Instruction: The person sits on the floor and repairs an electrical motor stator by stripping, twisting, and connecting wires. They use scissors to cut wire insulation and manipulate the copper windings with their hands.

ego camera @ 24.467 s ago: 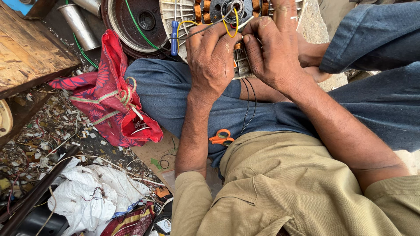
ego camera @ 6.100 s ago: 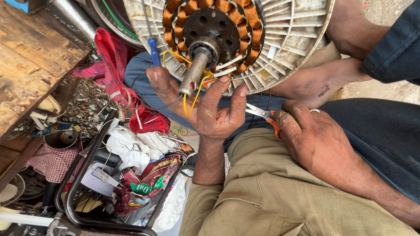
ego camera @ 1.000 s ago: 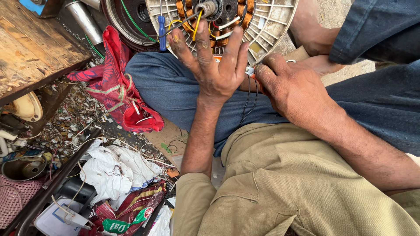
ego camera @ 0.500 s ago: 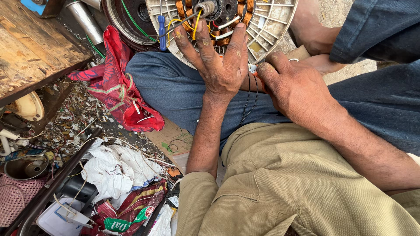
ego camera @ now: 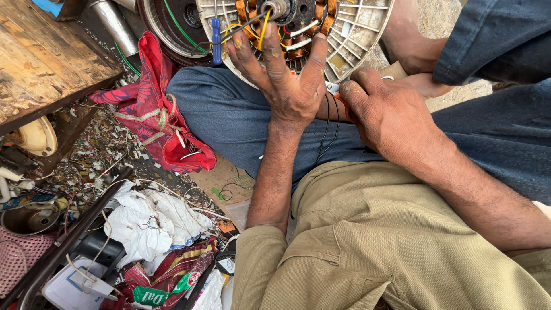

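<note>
A round white fan motor [ego camera: 356, 34] with copper windings and a steel shaft [ego camera: 275, 8] leans on my blue-trousered leg at the top. My left hand [ego camera: 287, 80] lies spread over its face, with a yellow wire [ego camera: 262, 33] pinched between the index and middle fingers. My right hand [ego camera: 390, 117] is closed just right of it on a small cutter [ego camera: 333, 89]; only its metal tip and a bit of orange handle show. Two thin black wires [ego camera: 328, 123] hang down between the hands. A blue screwdriver [ego camera: 216, 40] stands against the motor's left rim.
A red patterned cloth [ego camera: 166, 123] lies left of my leg. A worn wooden board [ego camera: 46, 57] and a metal pipe [ego camera: 115, 23] fill the upper left. A second dark motor disc [ego camera: 172, 23] has a green wire. White bags [ego camera: 149, 218], wrappers and wire scraps litter the ground.
My left hand's fingers have crept slightly higher over the windings, with the yellow wire between them. My right hand stays closed beside it.
</note>
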